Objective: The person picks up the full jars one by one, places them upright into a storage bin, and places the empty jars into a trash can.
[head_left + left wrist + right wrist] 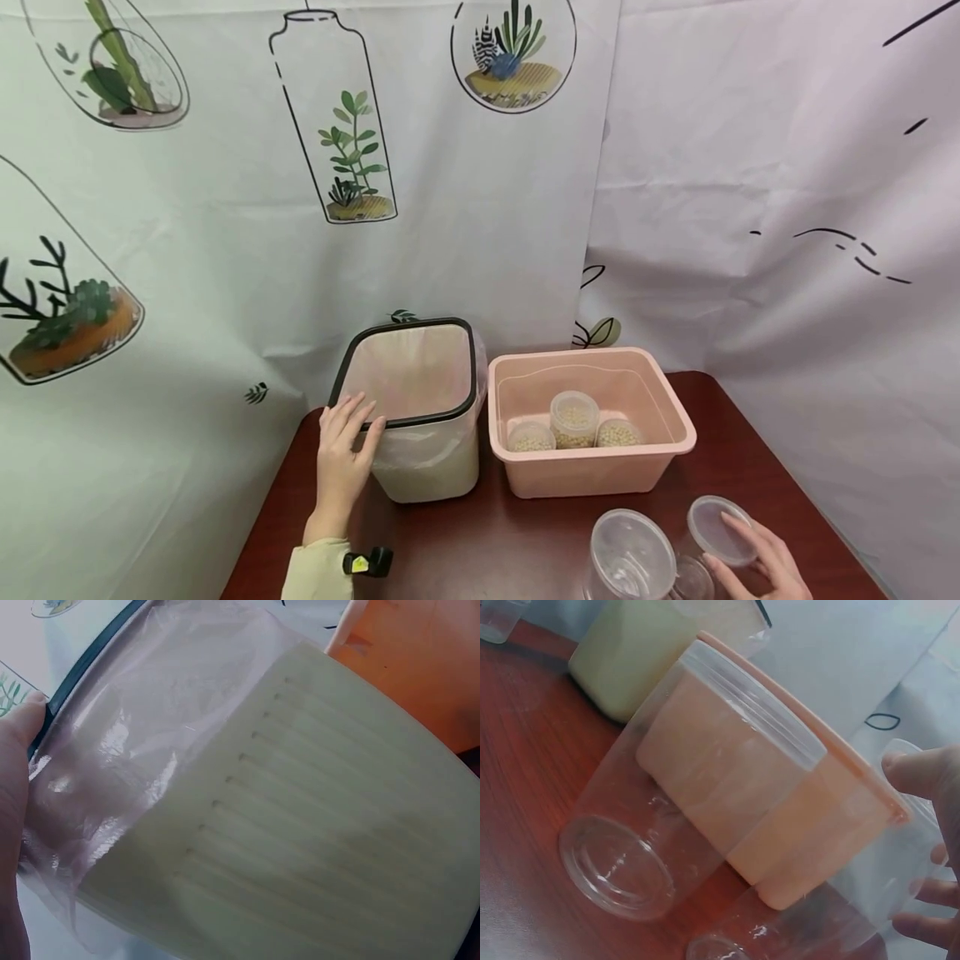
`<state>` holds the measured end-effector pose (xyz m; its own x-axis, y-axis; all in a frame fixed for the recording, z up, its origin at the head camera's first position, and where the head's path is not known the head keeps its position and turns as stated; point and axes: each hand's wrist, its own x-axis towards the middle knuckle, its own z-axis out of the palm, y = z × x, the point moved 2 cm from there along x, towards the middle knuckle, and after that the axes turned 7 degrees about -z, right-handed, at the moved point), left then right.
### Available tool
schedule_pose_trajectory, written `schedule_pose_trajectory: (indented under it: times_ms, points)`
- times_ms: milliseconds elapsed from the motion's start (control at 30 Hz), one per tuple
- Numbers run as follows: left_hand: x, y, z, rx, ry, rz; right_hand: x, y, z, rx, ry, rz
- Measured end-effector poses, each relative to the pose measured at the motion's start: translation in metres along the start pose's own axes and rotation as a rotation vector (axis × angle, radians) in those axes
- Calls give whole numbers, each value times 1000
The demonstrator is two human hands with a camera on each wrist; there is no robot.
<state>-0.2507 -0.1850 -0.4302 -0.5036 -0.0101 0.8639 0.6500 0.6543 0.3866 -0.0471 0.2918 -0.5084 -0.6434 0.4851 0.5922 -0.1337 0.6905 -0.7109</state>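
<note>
My left hand (345,454) holds the black-rimmed front left corner of a pale trash bin (431,467), fingers over the rim. A thin translucent plastic bag (180,690) lines the bin and hangs over its outside. At the lower right, my right hand (765,562) grips a clear plastic container (722,529) near its round top. Just left of it stands another clear plastic container (682,787), upright on the table. Nothing is visible inside either container. Part of the right hand is cut off by the frame's lower edge.
A pink basin (592,471) stands right of the bin, holding several containers (574,425) of pale, bean-like grains. Both stand on a dark red table (495,550). Behind the table hangs a white cloth (480,250) printed with plants in jars.
</note>
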Motion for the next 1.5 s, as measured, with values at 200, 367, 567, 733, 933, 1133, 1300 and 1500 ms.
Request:
schedule_pose_trajectory:
  times_ms: [200,367,567,733,933,1133,1300,1500]
  points:
    - [0,-2,2,-15,21,12,16,-8,-14,22,50,-15]
    - [-1,-3,2,-16,25,15,30,-17,-26,6,70,-32]
    - [-2,-4,2,-4,19,11,47,-25,-37,156,95,-236]
    - [-3,-4,2,-1,22,14,66,-47,-45,362,82,-443]
    - [-3,-4,2,-10,19,11,82,-83,-53,305,41,-460]
    - [-3,-4,2,-15,19,17,91,-98,-52,260,0,-451]
    - [-1,-5,1,-16,23,18,99,-111,-41,309,-46,-489]
    - [-3,-5,1,-3,21,21,111,-121,-24,423,-64,-625]
